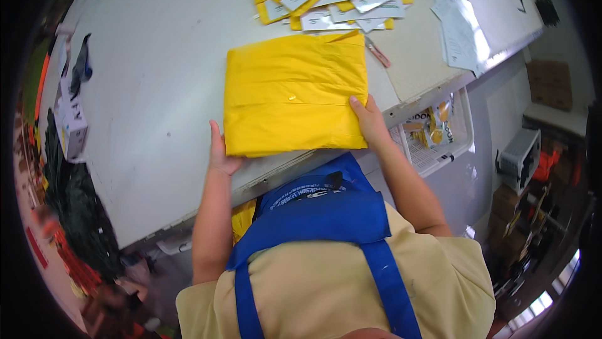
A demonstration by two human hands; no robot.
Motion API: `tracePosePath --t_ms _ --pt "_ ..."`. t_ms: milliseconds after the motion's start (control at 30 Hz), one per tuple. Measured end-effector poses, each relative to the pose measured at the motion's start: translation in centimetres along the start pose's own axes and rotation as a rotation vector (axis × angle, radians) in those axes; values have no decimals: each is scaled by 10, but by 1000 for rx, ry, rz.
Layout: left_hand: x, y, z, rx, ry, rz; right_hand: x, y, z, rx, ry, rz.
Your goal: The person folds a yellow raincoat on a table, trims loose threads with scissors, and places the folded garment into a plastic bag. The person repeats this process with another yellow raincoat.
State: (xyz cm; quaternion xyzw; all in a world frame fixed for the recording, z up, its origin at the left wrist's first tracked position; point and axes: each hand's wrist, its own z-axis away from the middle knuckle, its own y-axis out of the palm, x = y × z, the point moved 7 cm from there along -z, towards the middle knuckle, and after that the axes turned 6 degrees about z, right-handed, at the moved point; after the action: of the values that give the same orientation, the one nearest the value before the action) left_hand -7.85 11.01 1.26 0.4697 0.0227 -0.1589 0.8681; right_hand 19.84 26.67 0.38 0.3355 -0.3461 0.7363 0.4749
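Note:
A folded yellow garment (295,82) of smooth, slightly creased fabric, with a small snap button near its middle, lies at the near edge of the white table (163,88). My left hand (222,156) grips its near left corner, thumb up along the side and fingers hidden beneath. At the right edge, my right hand (371,119) has its thumb on top and its other fingers mostly out of sight under the fabric. Just beyond the garment's far right corner is a utility knife (378,52) with a reddish handle.
Yellow packets with white labels (338,0) are heaped at the far side. Paper sheets (456,32) lie on the right. Below the table edge, a white plastic basket (465,119) holds printed bags. A white box (71,119) and dark green fabric (69,195) are at left.

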Motion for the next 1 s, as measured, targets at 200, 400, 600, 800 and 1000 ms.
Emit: tracePosePath --t_ms 200,400,600,800,1000 --pt "37 7 5 309 299 383 13 38 11 -3 19 -186" --pt "64 10 -34 24 323 -28 -17 68 14 33 71 -13" --pt "37 -7 -21 -221 463 -93 136 39 -4 301 -166 909" --pt "38 -1 -13 -362 438 122 148 122 -94 691 -78 1044" --pt "39 13 -14 -314 306 450 107 83 -106 703 443 -187"
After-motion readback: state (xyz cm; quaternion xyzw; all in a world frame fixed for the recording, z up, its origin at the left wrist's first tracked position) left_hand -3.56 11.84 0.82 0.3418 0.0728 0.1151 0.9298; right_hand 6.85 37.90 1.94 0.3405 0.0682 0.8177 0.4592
